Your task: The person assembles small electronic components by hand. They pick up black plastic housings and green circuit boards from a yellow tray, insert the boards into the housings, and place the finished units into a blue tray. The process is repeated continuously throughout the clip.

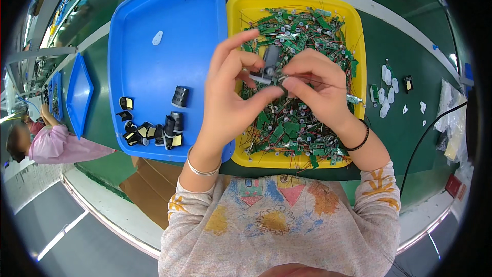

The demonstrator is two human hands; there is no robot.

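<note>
Gray part (pixel 271 56), in the head view: held up over a yellow tray (pixel 233 15) heaped with green circuit boards (pixel 292 128) and thin wires. Just beside, to the left, a blue tray (pixel 169 15) with one white oval piece (pixel 158 38), dark ribbed cylinders (pixel 180 96) and small black pieces with pale yellow faces (pixel 146 132). To the right, on the green desk (pixel 376 46), more white ovals (pixel 388 77), a black piece (pixel 408 83), clear plastic wrap (pixel 448 102) and a black cable (pixel 420 143). Far left, a co-worker in pink (pixel 59 144). In the way of a full look: fingers of both hands.

Left hand (pixel 230 82) curved round and holding the part, index finger raised, thumb below. Right hand (pixel 320 84) narrowed at its near end; cannot tell what is pinched.

Dull gray, smooth, roughly cylindrical, slightly blurred; narrower toward the body. Long axis running away from the body, far end leaning slightly right.
</note>
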